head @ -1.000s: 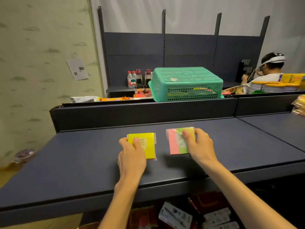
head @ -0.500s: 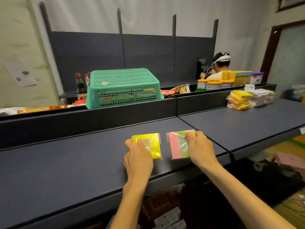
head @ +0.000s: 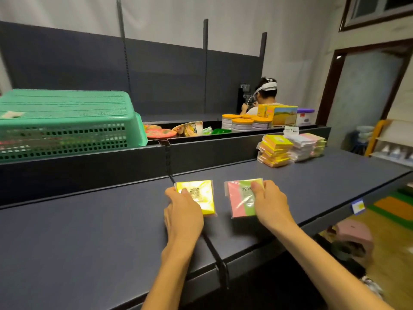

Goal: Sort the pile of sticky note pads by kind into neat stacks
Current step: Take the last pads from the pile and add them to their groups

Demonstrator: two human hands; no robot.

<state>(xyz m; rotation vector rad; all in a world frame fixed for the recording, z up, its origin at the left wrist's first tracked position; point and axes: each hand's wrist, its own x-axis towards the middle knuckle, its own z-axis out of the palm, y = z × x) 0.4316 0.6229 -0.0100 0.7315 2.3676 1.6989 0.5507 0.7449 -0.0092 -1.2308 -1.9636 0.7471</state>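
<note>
Left arm: bare forearm reaches up from the bottom edge, wrist straight.
Left hand (head: 182, 214): palm down, fingers forward and lightly curled over the near left part of the yellow pad (head: 204, 196), thumb at its left edge.
Right arm: bare forearm comes in from the lower right, angled toward the middle.
Right hand (head: 269, 203): palm down, thumb on top of the pink-and-green pad (head: 240, 201), fingers apparently curled round its far right edge.

yellow pad (head: 202, 198), pink-green pad (head: 240, 201) (striped), green basket (head: 67, 124)
</note>
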